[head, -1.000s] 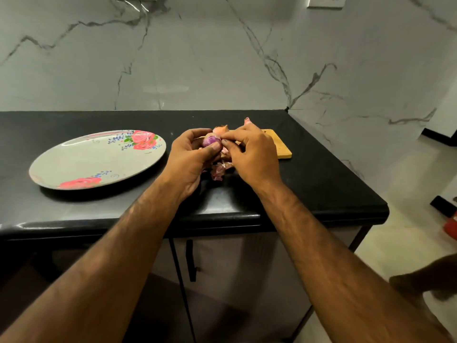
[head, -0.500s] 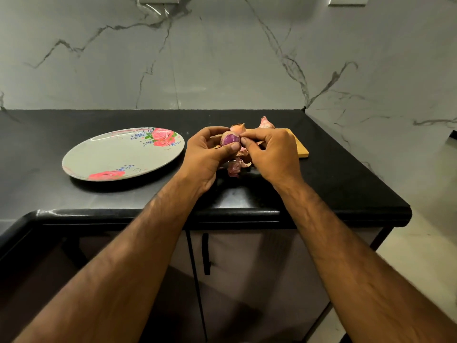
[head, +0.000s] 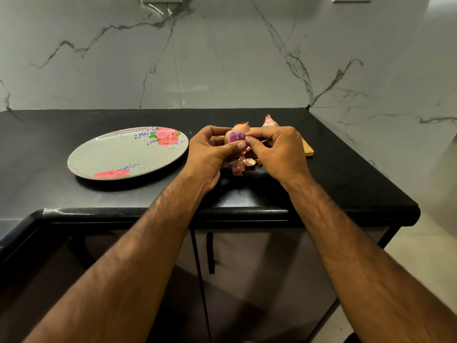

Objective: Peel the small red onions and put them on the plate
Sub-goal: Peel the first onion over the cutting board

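Observation:
My left hand [head: 209, 154] grips a small red onion [head: 235, 137], its purple flesh partly bared. My right hand [head: 278, 152] pinches the onion's skin at its right side with thumb and forefinger. Both hands hover above the black counter, just right of the grey flowered plate [head: 111, 154], which holds nothing. Behind my hands lie an unpeeled onion [head: 241, 125] and another pinkish one [head: 270, 121] by the wooden board [head: 307, 147]. Loose peels [head: 241, 165] lie on the counter under my hands.
The black counter [head: 346, 174] ends at a front edge near my forearms and a right edge past the board. A marble wall stands behind. Cabinet doors with a black handle [head: 210, 253] are below.
The view has shifted, so the plate and hands sit further right in frame. More purple flesh shows on the onion. Both hands keep their hold.

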